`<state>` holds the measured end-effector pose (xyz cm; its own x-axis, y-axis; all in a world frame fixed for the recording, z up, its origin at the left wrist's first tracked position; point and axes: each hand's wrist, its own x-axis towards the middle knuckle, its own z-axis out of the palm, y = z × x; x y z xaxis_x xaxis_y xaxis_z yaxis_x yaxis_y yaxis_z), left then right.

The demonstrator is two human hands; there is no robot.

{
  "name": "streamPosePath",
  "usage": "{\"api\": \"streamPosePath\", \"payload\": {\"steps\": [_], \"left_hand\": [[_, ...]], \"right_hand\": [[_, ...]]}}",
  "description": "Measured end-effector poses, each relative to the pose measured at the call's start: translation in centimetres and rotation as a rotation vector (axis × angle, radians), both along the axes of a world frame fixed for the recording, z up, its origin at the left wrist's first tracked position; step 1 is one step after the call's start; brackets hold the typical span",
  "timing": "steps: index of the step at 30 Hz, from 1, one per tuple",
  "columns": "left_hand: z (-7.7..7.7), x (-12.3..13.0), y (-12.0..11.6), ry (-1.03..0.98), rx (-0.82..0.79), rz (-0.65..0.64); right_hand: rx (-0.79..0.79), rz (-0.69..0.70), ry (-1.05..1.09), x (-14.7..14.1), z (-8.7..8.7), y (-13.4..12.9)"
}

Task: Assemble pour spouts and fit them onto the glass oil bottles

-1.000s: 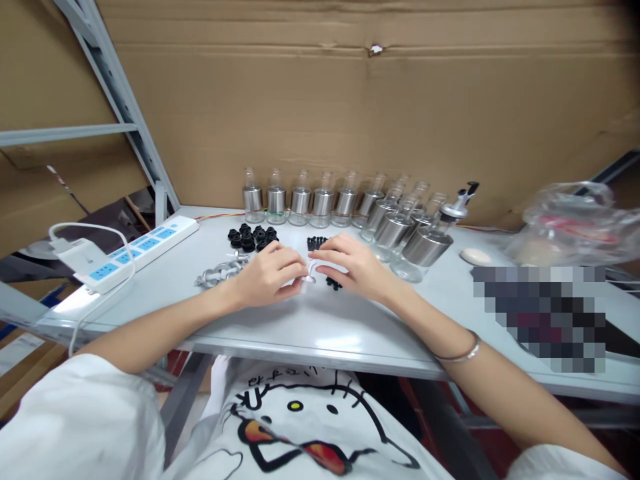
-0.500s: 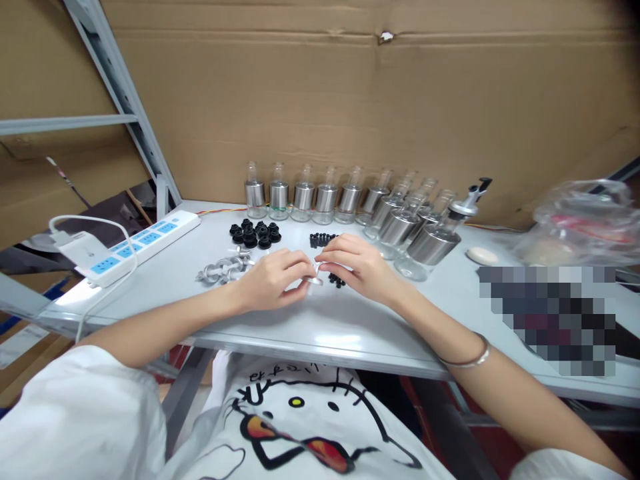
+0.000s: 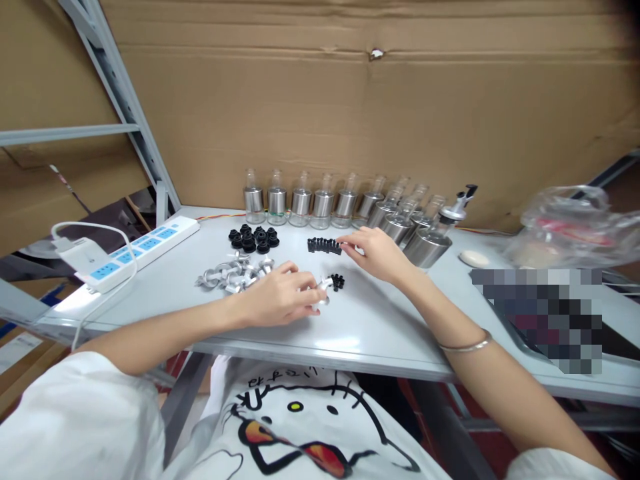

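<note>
My left hand (image 3: 283, 297) holds a small silver metal part (image 3: 325, 287) at its fingertips, low over the table. Just right of that part lies a cluster of tiny black pieces (image 3: 338, 282). The fingertips of my right hand (image 3: 373, 250) are at the right end of a row of small black parts (image 3: 323, 246); whether they pinch one is too small to tell. Several silver metal parts (image 3: 230, 275) are heaped left of my left hand. Behind them sits a group of black round stoppers (image 3: 254, 239).
Glass bottles with metal sleeves (image 3: 301, 202) line the back; one at the right bears a pourer (image 3: 453, 212). A white power strip (image 3: 145, 250) lies left on the table (image 3: 300, 340). At right are a white oval object (image 3: 474, 258), plastic bags (image 3: 565, 227) and a blurred dark item (image 3: 545, 320).
My hands have moved apart: the right one went back and right to the black row, while the left came slightly nearer the table's front with the silver part. The view shifted slightly.
</note>
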<state>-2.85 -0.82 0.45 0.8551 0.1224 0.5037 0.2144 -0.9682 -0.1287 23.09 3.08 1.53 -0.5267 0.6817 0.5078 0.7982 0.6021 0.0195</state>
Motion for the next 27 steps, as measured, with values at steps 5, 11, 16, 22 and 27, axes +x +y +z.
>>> {"api": "streamPosePath", "payload": {"steps": [5, 11, 16, 22, 27], "left_hand": [[-0.6, 0.2, 0.1, 0.012, 0.031, -0.046], [-0.7, 0.1, 0.7, -0.027, -0.043, -0.005], [-0.7, 0.1, 0.4, 0.006, -0.078, 0.028], [-0.5, 0.2, 0.1, -0.020, -0.025, 0.062], [-0.6, 0.2, 0.1, -0.096, 0.027, 0.059]], "right_hand": [[-0.178, -0.140, -0.194, 1.7, -1.6, 1.5], [-0.331, -0.092, -0.120, 1.6, -1.5, 1.2], [-0.301, -0.165, -0.130, 1.7, -1.5, 1.2], [-0.401, -0.193, -0.145, 1.4, -1.5, 1.1], [-0.383, -0.201, -0.177, 1.0, -1.5, 1.0]]}}
